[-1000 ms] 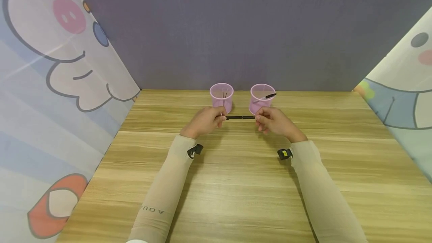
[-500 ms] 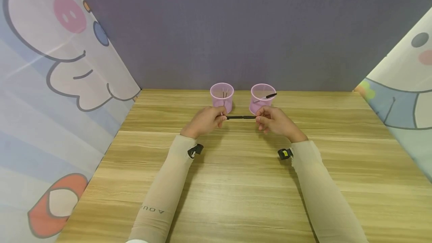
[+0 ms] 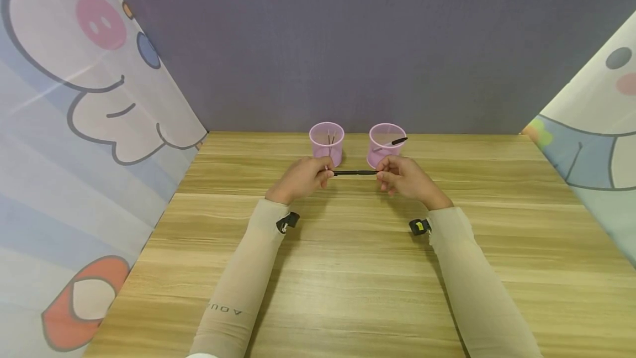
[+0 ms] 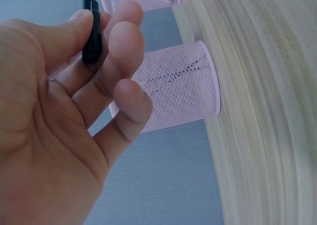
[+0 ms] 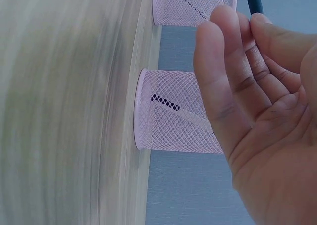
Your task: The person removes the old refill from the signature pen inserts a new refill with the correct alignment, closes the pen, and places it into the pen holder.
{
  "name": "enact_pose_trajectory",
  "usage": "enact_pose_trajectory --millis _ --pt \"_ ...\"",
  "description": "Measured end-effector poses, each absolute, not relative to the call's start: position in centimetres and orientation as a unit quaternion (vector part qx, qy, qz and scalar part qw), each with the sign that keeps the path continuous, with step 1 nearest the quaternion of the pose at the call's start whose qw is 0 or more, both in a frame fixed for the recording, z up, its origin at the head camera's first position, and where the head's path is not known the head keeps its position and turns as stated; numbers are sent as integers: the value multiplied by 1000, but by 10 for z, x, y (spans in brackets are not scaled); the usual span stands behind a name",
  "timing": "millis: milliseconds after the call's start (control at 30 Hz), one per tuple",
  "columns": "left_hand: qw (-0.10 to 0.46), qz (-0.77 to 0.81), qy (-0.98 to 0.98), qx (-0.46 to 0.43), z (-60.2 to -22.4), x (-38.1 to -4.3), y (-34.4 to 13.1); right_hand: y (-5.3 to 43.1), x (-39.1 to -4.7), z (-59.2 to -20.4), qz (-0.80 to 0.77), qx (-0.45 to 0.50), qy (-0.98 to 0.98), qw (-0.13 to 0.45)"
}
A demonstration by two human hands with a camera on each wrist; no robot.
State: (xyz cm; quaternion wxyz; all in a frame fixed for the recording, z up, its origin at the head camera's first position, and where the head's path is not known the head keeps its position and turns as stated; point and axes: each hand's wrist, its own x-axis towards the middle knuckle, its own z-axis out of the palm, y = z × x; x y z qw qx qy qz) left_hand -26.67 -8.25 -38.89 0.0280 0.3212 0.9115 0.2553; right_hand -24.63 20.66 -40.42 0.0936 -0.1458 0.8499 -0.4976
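Note:
A black pen (image 3: 355, 173) is held level between both hands, in front of two pink mesh pen cups. My left hand (image 3: 304, 178) pinches its clip end between thumb and forefinger; the left wrist view shows the clip (image 4: 94, 31) there. At the other end, my right hand (image 3: 404, 180) pinches the tip between thumb and fingers. Behind the left hand stands the left cup (image 3: 327, 151) with thin dark sticks or pens (image 3: 330, 138) inside. The right cup (image 3: 382, 154), behind the right hand, has a white pen with a black end (image 3: 399, 141) leaning on its rim.
The wooden table (image 3: 348, 269) stretches out below both forearms. A grey panel (image 3: 348, 43) rises at its back edge, just behind the cups. Cartoon-printed sheets (image 3: 64, 181) flank the table on the left and right.

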Motion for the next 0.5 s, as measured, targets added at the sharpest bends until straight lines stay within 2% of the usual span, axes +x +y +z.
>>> enact_pose_trajectory --millis 500 --pt "25 255 910 325 -388 -266 -83 206 -245 -403 -501 -165 846 79"
